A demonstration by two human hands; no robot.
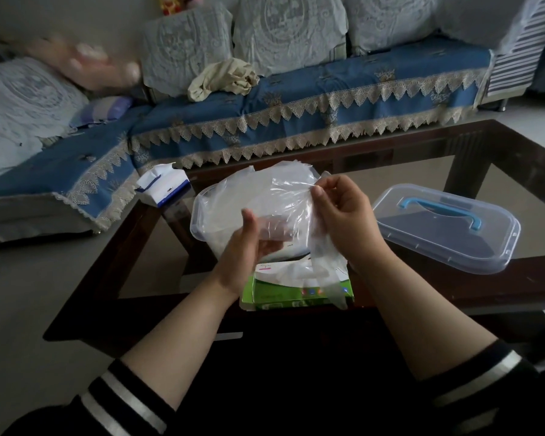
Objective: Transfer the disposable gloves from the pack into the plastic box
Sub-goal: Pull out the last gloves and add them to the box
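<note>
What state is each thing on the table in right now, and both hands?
Plastic box: open, lid off.
Lid: lying flat on the table, right of the box.
Glove pack: open, gloves sticking out.
Gloves: held over the box.
Left hand: gripping the gloves.
Right hand: pinching the gloves.
Tissue pack: open.

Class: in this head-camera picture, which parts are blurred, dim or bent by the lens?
Head view: a pale smear at upper left is motion-blurred beyond telling; the room is dim, sleeves near black; the wide lens bows the sofa; both hands, left hand and right hand, and the gloves they hold are sharp.
</note>
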